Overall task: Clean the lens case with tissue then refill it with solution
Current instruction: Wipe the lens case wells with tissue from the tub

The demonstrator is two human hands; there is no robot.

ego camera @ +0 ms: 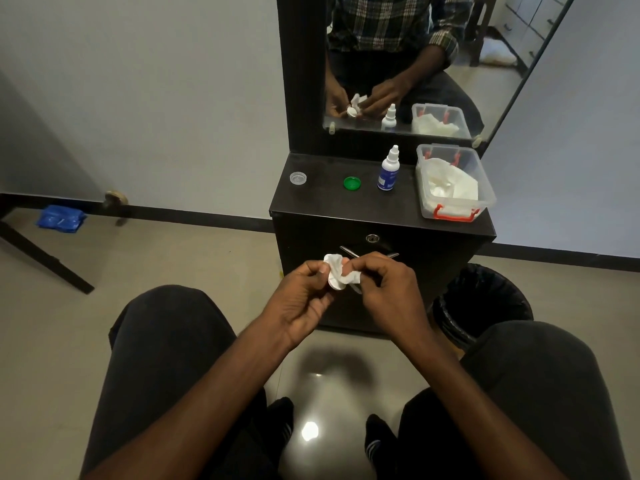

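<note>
My left hand (303, 299) grips a small white lens case (335, 285) in front of the black cabinet. My right hand (388, 292) pinches a crumpled white tissue (341, 271) and presses it into the case. Most of the case is hidden by the tissue and my fingers. On the cabinet top stand a solution bottle (388, 169) with a blue label and white nozzle, a green cap (352, 183) and a clear cap (298, 178).
A clear plastic box (483, 183) with red latches holds tissues at the right of the black cabinet top (325, 199). A mirror (415, 64) rises behind it. A black bin (481, 303) stands on the floor by my right knee. A blue packet (60, 218) lies far left.
</note>
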